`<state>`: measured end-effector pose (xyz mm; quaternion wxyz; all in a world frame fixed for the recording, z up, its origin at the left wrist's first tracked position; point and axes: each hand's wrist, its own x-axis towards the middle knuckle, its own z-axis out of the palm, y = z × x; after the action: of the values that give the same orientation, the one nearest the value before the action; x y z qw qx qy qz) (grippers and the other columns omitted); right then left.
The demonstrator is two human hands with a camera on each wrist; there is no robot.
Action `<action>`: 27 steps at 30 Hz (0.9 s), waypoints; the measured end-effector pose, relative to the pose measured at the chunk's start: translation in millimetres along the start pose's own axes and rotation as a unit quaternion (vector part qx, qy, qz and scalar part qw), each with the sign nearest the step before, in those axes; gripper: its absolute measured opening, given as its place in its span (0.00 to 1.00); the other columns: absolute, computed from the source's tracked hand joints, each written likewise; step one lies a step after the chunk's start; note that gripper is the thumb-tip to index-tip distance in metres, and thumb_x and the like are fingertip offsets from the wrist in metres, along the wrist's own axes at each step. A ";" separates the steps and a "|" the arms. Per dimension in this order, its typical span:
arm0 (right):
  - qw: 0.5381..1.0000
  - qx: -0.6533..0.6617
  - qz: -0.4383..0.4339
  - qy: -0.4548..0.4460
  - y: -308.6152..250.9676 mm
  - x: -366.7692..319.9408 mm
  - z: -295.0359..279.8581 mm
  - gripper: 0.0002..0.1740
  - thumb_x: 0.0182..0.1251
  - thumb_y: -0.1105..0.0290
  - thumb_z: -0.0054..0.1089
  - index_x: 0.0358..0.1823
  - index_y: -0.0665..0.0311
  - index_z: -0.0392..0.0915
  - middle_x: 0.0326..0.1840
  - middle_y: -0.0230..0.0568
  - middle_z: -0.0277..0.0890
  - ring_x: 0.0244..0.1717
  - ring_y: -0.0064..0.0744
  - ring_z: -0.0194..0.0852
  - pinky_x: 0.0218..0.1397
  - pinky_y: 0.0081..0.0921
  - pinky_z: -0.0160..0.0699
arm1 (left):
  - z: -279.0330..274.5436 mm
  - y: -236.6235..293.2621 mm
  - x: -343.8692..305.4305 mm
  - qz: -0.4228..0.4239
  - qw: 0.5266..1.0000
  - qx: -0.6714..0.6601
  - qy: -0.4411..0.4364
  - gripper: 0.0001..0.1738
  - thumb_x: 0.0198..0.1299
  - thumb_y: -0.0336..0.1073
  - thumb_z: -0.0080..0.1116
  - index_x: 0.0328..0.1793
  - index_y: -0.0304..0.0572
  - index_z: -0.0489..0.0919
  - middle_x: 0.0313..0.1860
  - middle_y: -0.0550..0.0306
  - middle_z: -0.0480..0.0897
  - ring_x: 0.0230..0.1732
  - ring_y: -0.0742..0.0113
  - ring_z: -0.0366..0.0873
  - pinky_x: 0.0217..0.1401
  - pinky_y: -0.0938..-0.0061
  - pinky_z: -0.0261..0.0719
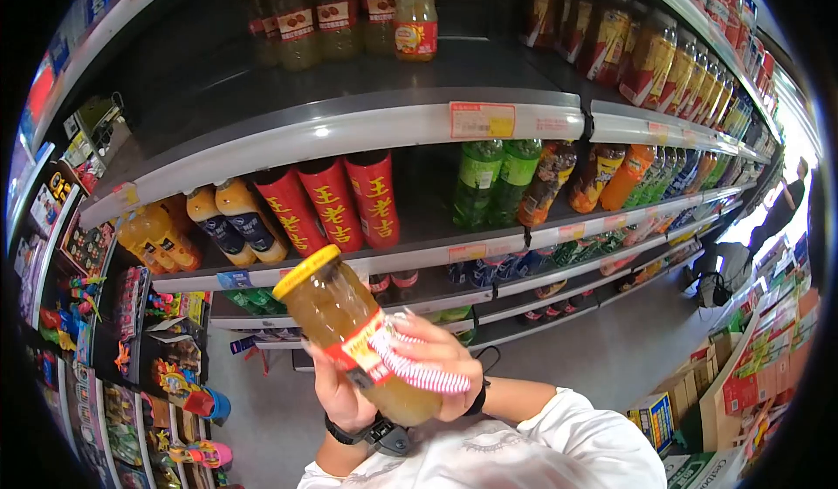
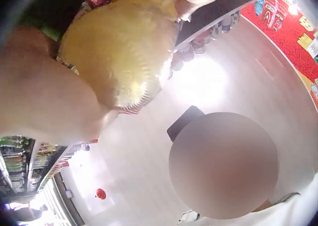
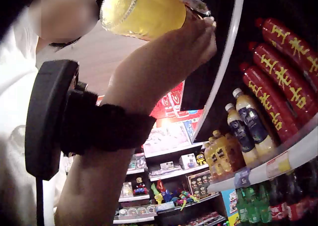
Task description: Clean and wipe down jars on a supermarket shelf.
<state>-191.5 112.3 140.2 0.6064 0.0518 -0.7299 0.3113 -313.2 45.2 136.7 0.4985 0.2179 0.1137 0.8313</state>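
Note:
A glass jar with a yellow lid, pale amber contents and a red label is tilted in front of the shelves, lid toward the upper left. My left hand grips its side from the left. My right hand is at the other side, its fingers curled with a pink-and-white striped cloth against the label. The jar's base fills the upper left wrist view beside the left hand. In the right wrist view, the jar is above the left hand and forearm.
Shelves ahead carry similar jars, red Chinese-lettered cylinders and soft-drink bottles. A shelf edge runs just beyond the jar. Toys hang at left; cardboard boxes stand right. A distant person is in the aisle.

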 end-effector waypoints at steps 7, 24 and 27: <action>0.994 0.049 -0.040 -0.090 -3.2 3.5 16.5 0.16 0.69 0.70 0.40 0.57 0.63 0.64 0.62 0.60 0.68 0.66 0.70 0.59 0.69 0.64 0.46 | 21.6 -3.1 6.6 -0.071 0.996 0.044 -0.033 0.58 0.50 0.81 0.35 0.65 0.29 0.66 0.64 0.41 0.69 0.70 0.50 0.61 0.75 0.60 0.53; 0.891 0.071 0.010 -0.448 0.1 34.9 35.7 0.25 0.58 0.77 0.51 0.60 0.61 0.70 0.67 0.42 0.66 0.73 0.53 0.52 0.72 0.55 0.45 | -18.1 59.7 -19.2 -0.016 0.993 0.004 0.119 0.45 0.66 0.68 0.24 0.67 0.30 0.62 0.63 0.41 0.71 0.62 0.53 0.71 0.65 0.57 0.70; 0.886 0.092 0.008 -0.455 12.4 32.9 41.1 0.26 0.55 0.78 0.47 0.58 0.59 0.71 0.66 0.39 0.68 0.73 0.52 0.53 0.73 0.58 0.40 | -18.4 67.7 -24.3 0.011 0.993 0.014 0.120 0.39 0.69 0.61 0.22 0.68 0.34 0.61 0.62 0.41 0.72 0.60 0.52 0.73 0.63 0.57 0.72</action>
<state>-240.7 110.9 162.6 0.1977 0.2373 -0.8940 0.3246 -364.8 -7.9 142.0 0.4693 0.1244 0.1818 0.8551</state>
